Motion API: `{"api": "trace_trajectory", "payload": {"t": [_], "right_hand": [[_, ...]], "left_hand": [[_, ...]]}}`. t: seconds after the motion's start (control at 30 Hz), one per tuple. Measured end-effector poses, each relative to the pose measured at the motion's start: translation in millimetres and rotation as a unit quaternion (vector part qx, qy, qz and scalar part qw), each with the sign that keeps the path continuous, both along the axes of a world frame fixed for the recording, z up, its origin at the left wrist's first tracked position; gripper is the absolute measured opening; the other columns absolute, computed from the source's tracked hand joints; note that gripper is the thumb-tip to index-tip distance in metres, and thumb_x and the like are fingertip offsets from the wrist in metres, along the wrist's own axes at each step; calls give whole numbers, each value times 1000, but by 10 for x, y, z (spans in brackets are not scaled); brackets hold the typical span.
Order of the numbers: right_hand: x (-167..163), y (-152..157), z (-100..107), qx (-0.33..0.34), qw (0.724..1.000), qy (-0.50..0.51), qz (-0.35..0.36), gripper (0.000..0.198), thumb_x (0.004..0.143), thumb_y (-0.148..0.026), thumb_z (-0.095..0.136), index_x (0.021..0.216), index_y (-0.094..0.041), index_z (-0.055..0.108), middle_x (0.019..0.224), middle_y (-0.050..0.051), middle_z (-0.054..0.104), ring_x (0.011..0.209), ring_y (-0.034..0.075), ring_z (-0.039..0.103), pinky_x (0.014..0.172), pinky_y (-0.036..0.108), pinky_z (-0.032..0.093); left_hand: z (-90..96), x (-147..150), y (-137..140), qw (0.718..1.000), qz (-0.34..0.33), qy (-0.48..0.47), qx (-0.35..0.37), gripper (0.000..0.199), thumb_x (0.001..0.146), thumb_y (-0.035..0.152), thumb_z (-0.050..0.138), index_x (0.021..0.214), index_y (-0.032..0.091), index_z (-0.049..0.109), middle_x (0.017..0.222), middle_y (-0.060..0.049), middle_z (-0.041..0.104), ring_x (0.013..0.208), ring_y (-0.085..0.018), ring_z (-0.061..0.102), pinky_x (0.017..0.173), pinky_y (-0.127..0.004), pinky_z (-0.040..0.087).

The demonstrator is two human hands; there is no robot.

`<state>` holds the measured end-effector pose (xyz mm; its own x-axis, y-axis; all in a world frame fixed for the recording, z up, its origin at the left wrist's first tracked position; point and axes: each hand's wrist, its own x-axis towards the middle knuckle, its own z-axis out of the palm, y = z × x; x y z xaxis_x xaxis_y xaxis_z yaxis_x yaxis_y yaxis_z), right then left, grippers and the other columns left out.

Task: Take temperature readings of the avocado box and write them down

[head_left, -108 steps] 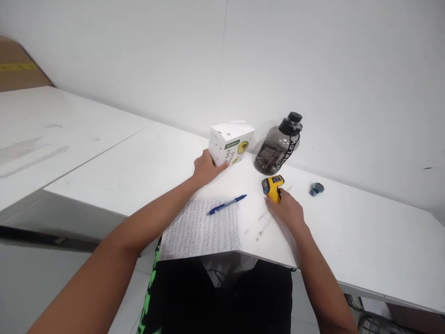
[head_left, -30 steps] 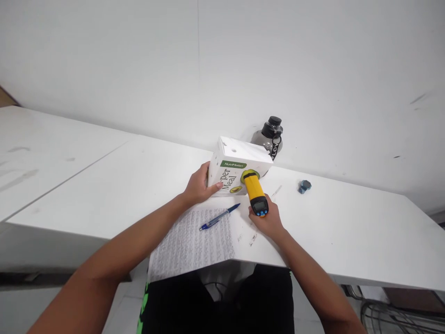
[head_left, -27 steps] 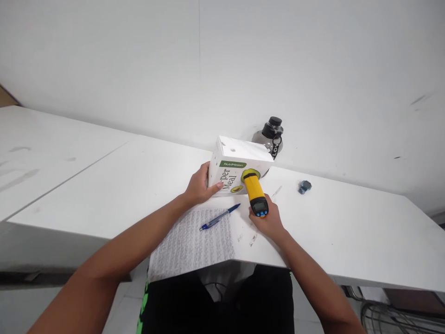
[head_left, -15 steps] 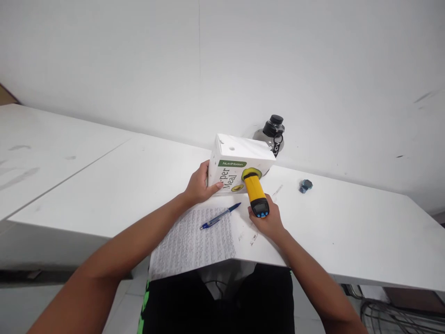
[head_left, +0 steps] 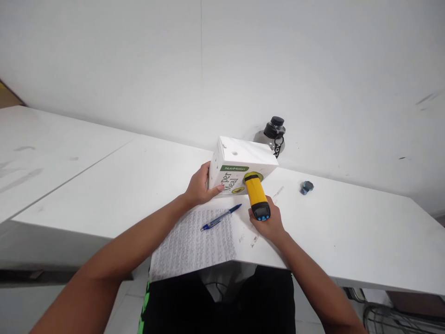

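While the left hand (head_left: 201,186) clasps the NutriMotion carton (head_left: 243,160) by its left end, beyond the written sheet (head_left: 194,243) and blue pen (head_left: 217,219), seemingly to steady it, the right hand (head_left: 269,227) wraps round the yellow infrared thermometer (head_left: 256,192), apparently so it faces the carton with its display (head_left: 262,212) readable. Behind stands a water bottle (head_left: 274,131); farther right, a wristwatch (head_left: 306,187) lies on the scuffed white table (head_left: 347,222) against a pale wall (head_left: 139,69).

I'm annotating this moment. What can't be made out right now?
In the head view:
Lower part of the bottle: hidden behind the white box.
Handle of the yellow device: mostly covered by the right grip.
Reading on its display: too small.
Writing on the paper: too small, blurred.
Brown object: cut off by the left edge.
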<state>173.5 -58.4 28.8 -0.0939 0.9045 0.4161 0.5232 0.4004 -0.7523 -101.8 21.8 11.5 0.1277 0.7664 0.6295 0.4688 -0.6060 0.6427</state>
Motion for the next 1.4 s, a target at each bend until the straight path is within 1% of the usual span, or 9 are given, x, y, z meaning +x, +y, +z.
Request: {"api": "trace_trajectory", "payload": {"t": [0.43, 0.63, 0.73, 0.8, 0.87, 1.0, 1.1, 1.23, 1.4], "right_hand": [[29, 17, -58, 30, 999, -13, 12, 34, 74, -36, 65, 106, -26, 61, 80, 2, 77, 65, 23, 71, 61, 34, 59], [71, 62, -79, 26, 999, -26, 36, 30, 73, -36, 65, 101, -26, 61, 84, 3, 78, 69, 23, 73, 64, 34, 60], [66, 95, -99, 18, 999, -19, 29, 34, 72, -36, 66, 105, -26, 62, 86, 3, 79, 72, 24, 74, 65, 35, 60], [39, 117, -99, 3, 1000, -3, 14, 39, 72, -38, 67, 109, -26, 63, 88, 3, 79, 74, 25, 74, 67, 36, 60], [4, 142, -84, -16, 999, 27, -15, 42, 73, -41, 68, 111, -25, 64, 87, 3, 78, 75, 25, 73, 70, 37, 60], [-23, 207, -31, -44, 988, 104, -105, 45, 78, -50, 66, 114, -24, 63, 82, 1, 73, 73, 24, 68, 71, 38, 58], [24, 268, 14, -51, 975, 140, -163, 47, 79, -54, 64, 115, -24, 62, 83, 0, 71, 77, 24, 66, 72, 38, 57], [110, 330, 64, -77, 961, 170, -205, 47, 77, -54, 64, 114, -25, 61, 87, 0, 69, 80, 24, 65, 75, 38, 56], [142, 359, 66, -84, 954, 192, -214, 45, 78, -56, 65, 111, -25, 60, 90, 0, 68, 83, 23, 65, 78, 38, 55]], "left_hand": [[12, 12, -33, 1000, 18, -5, 9, 89, 81, 79, 66, 142, 17, 46, 123, -19, 75, 103, -34, 77, 77, -46, 65], [9, 0, -39, 1000, 29, 3, -8, 91, 79, 79, 65, 141, 17, 45, 126, -20, 74, 106, -35, 77, 82, -49, 65], [-5, -4, -30, 999, 29, -2, -35, 88, 79, 77, 65, 141, 18, 45, 123, -18, 75, 103, -35, 78, 83, -49, 64], [-5, -8, -12, 997, 44, -3, -63, 86, 78, 74, 66, 141, 19, 46, 124, -17, 75, 104, -35, 77, 85, -50, 64], [11, -15, 21, 992, 78, -1, -95, 85, 77, 71, 68, 141, 20, 46, 127, -17, 75, 108, -37, 76, 89, -51, 62], [71, -51, 131, 972, 180, -1, -149, 77, 75, 66, 71, 136, 24, 49, 128, -15, 74, 113, -40, 73, 96, -53, 59], [90, -88, 234, 954, 226, -29, -194, 68, 78, 67, 71, 128, 26, 50, 122, -13, 73, 111, -39, 72, 96, -52, 58], [57, -125, 349, 937, 228, -96, -245, 64, 82, 68, 69, 124, 25, 48, 117, -12, 71, 112, -35, 71, 101, -53, 57], [45, -111, 391, 943, 165, -130, -259, 72, 76, 58, 82, 126, 25, 41, 131, -16, 66, 120, -33, 70, 103, -51, 59]]}}
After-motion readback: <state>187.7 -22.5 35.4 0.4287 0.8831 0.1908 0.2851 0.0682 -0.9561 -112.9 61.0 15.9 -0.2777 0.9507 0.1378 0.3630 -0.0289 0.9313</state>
